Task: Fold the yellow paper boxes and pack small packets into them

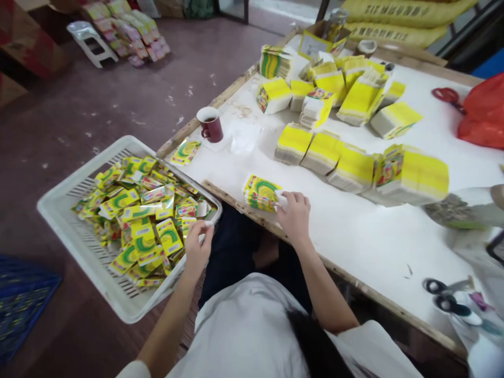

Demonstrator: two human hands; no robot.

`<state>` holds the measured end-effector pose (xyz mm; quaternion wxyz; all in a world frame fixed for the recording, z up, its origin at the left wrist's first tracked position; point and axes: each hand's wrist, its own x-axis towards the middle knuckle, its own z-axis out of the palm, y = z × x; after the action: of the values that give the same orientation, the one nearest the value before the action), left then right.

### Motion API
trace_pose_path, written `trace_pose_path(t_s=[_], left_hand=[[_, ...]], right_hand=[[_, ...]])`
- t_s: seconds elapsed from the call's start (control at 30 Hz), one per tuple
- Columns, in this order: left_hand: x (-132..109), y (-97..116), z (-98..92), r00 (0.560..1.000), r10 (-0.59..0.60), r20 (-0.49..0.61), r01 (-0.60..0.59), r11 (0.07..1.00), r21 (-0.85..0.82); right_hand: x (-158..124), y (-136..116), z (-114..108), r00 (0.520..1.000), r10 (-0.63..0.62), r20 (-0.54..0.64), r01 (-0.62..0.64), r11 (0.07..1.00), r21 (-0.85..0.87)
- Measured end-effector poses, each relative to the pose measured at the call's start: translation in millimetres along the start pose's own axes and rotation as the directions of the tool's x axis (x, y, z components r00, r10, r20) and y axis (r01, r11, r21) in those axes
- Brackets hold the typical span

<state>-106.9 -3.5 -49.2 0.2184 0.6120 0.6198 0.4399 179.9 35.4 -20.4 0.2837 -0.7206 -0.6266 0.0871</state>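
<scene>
My right hand point(294, 212) rests on the white table point(354, 231) near its front edge, fingers curled on the end of a small stack of yellow-green packets point(260, 192). My left hand point(197, 244) hovers over the near rim of a white plastic basket point(79, 231), its fingertips pinched together on something small and pale that I cannot make out. The basket holds a loose heap of the same yellow-green packets point(142, 220). One single packet point(186, 151) lies on the table's left corner.
Several stacks of yellow flat packets point(346, 163) cover the table's middle and back. A dark red mug point(210, 124) stands near the left edge. Scissors point(449, 299) lie at the right front, red scissors point(447, 95) and a red bag point(484, 113) at far right. A blue crate point(19, 304) sits on the floor.
</scene>
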Motion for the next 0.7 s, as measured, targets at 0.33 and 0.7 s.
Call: trace_pose_path(t_s=[0.33, 0.7], left_hand=[[6.1, 37.3, 43.8, 0.979, -0.021, 0.204, 0.082, 0.952, -0.295], [15.9, 74.0, 69.1, 0.96, -0.054, 0.274, 0.252, 0.589, -0.767]], right_hand=[[9.6, -15.1, 5.4, 0.995, 0.033, 0.096, -0.03, 0.999, -0.03], [-22.6, -46.3, -17.5, 0.903, -0.12, 0.413, -0.149, 0.814, 0.562]])
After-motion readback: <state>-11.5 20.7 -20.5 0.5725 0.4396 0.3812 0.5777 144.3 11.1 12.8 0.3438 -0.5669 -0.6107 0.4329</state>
